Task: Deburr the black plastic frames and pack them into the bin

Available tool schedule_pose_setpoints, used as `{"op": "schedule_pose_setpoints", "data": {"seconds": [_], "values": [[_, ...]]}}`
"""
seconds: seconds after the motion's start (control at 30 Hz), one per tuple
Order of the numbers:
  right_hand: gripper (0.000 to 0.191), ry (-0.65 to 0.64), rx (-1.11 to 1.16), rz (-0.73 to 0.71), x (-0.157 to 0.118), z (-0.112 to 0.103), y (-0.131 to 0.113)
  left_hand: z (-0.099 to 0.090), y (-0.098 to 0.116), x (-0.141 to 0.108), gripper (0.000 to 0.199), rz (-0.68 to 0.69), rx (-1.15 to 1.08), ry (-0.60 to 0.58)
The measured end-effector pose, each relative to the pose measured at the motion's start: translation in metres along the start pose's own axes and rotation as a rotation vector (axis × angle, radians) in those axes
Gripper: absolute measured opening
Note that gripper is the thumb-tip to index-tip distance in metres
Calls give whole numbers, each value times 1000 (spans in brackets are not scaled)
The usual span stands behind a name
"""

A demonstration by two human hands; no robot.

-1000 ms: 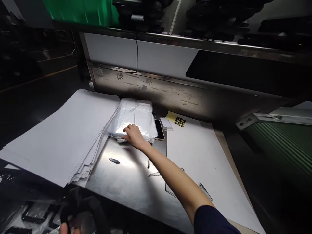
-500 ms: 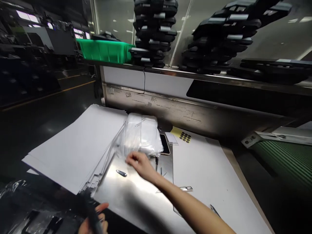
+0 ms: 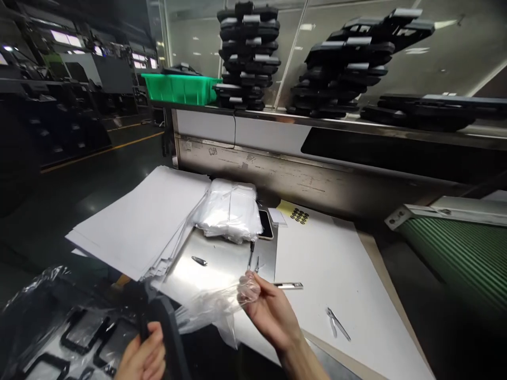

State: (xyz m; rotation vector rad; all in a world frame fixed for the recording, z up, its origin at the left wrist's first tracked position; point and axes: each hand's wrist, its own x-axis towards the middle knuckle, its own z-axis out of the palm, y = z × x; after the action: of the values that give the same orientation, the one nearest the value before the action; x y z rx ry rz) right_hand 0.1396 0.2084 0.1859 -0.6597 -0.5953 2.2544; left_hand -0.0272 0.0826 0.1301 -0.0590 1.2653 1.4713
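Note:
My right hand (image 3: pixel 271 311) is closed on the bunched end of a clear plastic bag (image 3: pixel 216 309), which stretches left over the front of the metal bench top. At the lower left, my left hand (image 3: pixel 140 353) wraps its fingers round the edge of a black plastic part (image 3: pixel 168 330), partly cut off by the frame. The bag's left end comes close to this part; whether they touch I cannot tell. Behind my right hand lies a stack of clear plastic bags (image 3: pixel 229 211). Below my left hand, black frame-shaped parts (image 3: pixel 81 330) lie under clear film.
White sheets (image 3: pixel 138 216) are piled at left. A phone (image 3: pixel 266 224), a utility knife (image 3: pixel 289 285), small snips (image 3: pixel 337 323) and a dark small tool (image 3: pixel 199 260) lie on the bench. Stacked black parts (image 3: pixel 249 53) and a green bin (image 3: pixel 180 88) stand on the shelf. A green ribbed conveyor (image 3: pixel 455 253) is at right.
My right hand has come back from beside the bag stack toward me, now with a clear bag in it. My left hand, still holding the black part, has shifted slightly.

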Motion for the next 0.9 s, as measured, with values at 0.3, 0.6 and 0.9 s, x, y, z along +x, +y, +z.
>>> {"op": "schedule_pose_setpoints", "data": {"seconds": [0.3,0.6,0.9], "values": [[21,-20,-404,105,7,-9,29,-52,0,-20,55,84,281,-43],[17,-462,-1105,-4,-21,2,27,-26,-11,-26,25,-25,789,-341],[51,-783,-1540,-503,-96,-54,95,-67,-12,-45,45,-125,726,-256]]}}
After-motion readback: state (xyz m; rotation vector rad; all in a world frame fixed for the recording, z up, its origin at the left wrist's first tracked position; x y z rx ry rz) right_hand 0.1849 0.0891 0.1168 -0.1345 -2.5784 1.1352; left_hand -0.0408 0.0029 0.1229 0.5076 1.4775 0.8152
